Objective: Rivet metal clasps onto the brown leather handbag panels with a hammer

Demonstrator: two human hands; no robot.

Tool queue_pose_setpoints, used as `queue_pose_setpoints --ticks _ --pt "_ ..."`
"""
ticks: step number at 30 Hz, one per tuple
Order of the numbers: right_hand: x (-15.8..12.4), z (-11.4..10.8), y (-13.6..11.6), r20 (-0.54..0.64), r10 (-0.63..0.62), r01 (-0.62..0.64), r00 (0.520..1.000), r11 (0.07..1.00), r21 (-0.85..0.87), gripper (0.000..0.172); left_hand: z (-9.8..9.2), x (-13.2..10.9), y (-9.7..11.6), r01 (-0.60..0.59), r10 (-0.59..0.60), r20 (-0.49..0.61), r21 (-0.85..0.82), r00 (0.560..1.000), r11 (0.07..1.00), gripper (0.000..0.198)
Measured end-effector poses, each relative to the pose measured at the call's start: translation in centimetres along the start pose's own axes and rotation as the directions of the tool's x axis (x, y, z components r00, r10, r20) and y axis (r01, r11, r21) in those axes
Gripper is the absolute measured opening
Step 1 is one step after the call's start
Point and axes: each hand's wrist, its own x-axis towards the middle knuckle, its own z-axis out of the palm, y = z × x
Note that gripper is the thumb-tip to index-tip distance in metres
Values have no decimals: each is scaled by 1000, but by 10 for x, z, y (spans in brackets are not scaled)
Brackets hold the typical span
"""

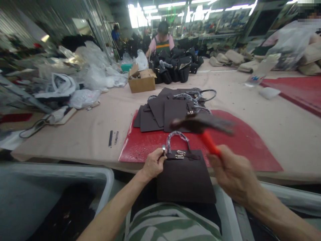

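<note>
A hammer (pixel 198 124) with an orange-red handle is gripped in my right hand (pixel 232 170); its dark head is blurred and raised over the red mat (pixel 240 144). Pinched in my left hand (pixel 153 164) is a short silver metal tool (pixel 164 149), upright at the top left corner of a dark brown bag panel (pixel 187 182). That panel hangs over the table's front edge toward my lap. It has silver lock hardware (pixel 179 156) and a plastic-wrapped handle (pixel 174 134). What lies beneath the tool's tip is hidden by my fingers.
Several similar brown panels (pixel 152 117) with wrapped handles lie stacked on the mat. Two thin rods (pixel 110 139) rest at left. Farther back are a cardboard box (pixel 142 83), black bags (pixel 184 67) and a co-worker (pixel 162 42). A grey bin (pixel 107 177) stands below left.
</note>
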Motion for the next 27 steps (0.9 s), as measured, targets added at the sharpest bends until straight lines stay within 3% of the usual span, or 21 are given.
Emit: queue_pose_setpoints --ticks 2,4,5,8,9,10,12,14,17,19,21,22,24,27 --pt "4 -1 -7 173 -137 159 975 980 -120 33 0 0 -1 -13 13 2 6 1000 1000 16" --pt "11 -7 -13 227 -181 221 957 961 -165 32 0 0 -1 -22 22 7 10 1000 1000 17" --pt "13 -11 -17 183 -189 218 965 964 -155 31 0 0 -1 -25 25 9 12 1000 1000 16" --pt "16 -16 -26 -110 -123 109 986 986 -125 29 -2 0 -1 -31 31 14 15 999 999 15" --pt "15 -15 -26 -122 -112 96 986 987 -130 29 -2 0 -1 -32 32 19 17 999 999 14" --pt "12 -12 -25 -54 -108 99 993 984 -147 29 -2 0 -2 -32 32 21 20 999 999 14" --pt "4 -4 -15 218 -70 112 973 976 -185 28 -2 0 -2 -35 34 29 26 999 999 14" --pt "-3 3 4 388 68 10 919 981 -194 26 -2 -1 -4 -31 31 28 31 999 999 14" --pt "-13 10 42 415 297 -284 860 954 -93 34 -2 -2 -5 -18 18 17 27 1000 999 14" --pt "-19 17 71 443 456 -477 772 876 -72 38 -3 -3 -5 -21 20 14 25 1000 999 14" --pt "-25 25 98 425 593 -589 684 793 -157 37 -3 -4 -6 -29 29 16 30 999 999 15" --pt "-28 30 109 391 638 -612 664 763 -207 35 -4 -4 -6 -30 29 17 35 999 999 16" --pt "-34 38 125 297 676 -611 674 737 -290 29 -4 -6 -6 -21 20 18 50 1000 999 17" --pt "-40 50 131 201 530 -452 824 829 -330 33 -5 -8 -8 -13 11 22 72 1000 997 17"
